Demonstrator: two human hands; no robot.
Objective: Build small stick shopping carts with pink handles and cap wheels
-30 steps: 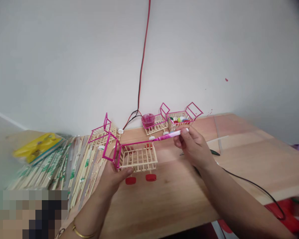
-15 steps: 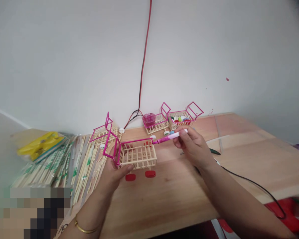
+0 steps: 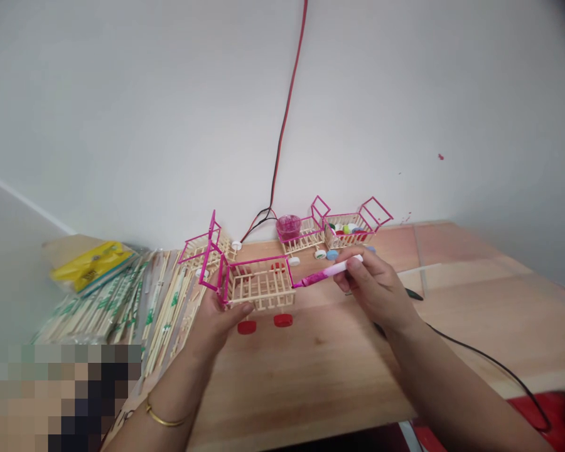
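Note:
A miniature shopping cart (image 3: pixel 258 285) made of thin wooden sticks, with red bottle-cap wheels, is tilted in the air above the table. My left hand (image 3: pixel 226 314) grips it at the handle end, thumb along the near lower edge. The cart's handle frame and far top rim are magenta; its near rails and bars are bare wood. In my right hand (image 3: pixel 370 282) is a white-handled paintbrush (image 3: pixel 327 272), stained magenta toward its tip. The tip touches the right end of the cart's rim, where magenta colour shows.
Similar carts (image 3: pixel 351 229) stand along the wall, one holding coloured caps. A tub of magenta paint (image 3: pixel 289 227) rests in another. Bundled sticks (image 3: pixel 89 314) and a yellow packet (image 3: pixel 87 267) lie at left. A black cable (image 3: pixel 489 355) crosses at right.
The brush tip has moved from the far right corner down along the cart's right end rim, where magenta now shows. My view has shifted slightly. Both hands keep their holds.

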